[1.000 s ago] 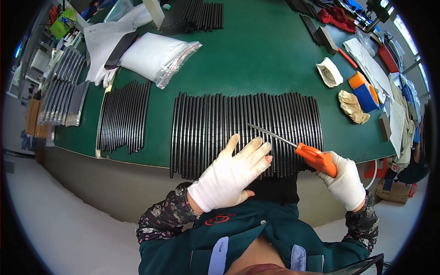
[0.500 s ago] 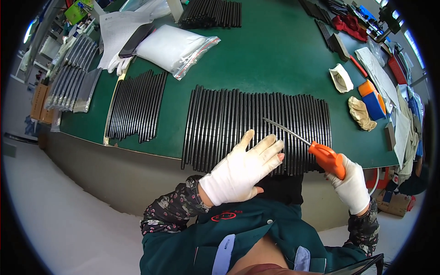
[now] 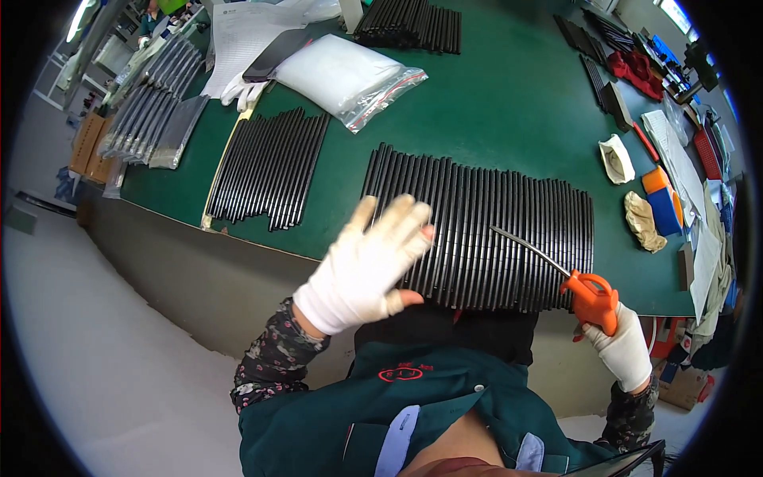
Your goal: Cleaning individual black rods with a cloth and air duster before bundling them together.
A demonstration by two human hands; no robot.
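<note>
A wide row of thin black rods [image 3: 477, 230] lies side by side on the green table, its near ends at the front edge. My left hand [image 3: 362, 258], in a white glove with bare fingertips showing, is spread over the left part of the row; whether it presses on the rods I cannot tell. In my gloved right hand [image 3: 620, 346] is an orange air blow gun [image 3: 592, 302], gripped by its handle. Its long metal nozzle points left and away, over the right half of the rods.
Another row of black rods [image 3: 270, 168] lies to the left, with a bag of white material [image 3: 342, 75] behind it. More rods [image 3: 409, 25] are stacked at the back. Rightward are a blue and orange block [image 3: 664, 200], a crumpled glove [image 3: 642, 222] and papers [image 3: 674, 155].
My left hand has moved left along the rods. The whole view has shifted, so the table's things appear farther right. The blow gun stays in my right hand over the row's right side.
</note>
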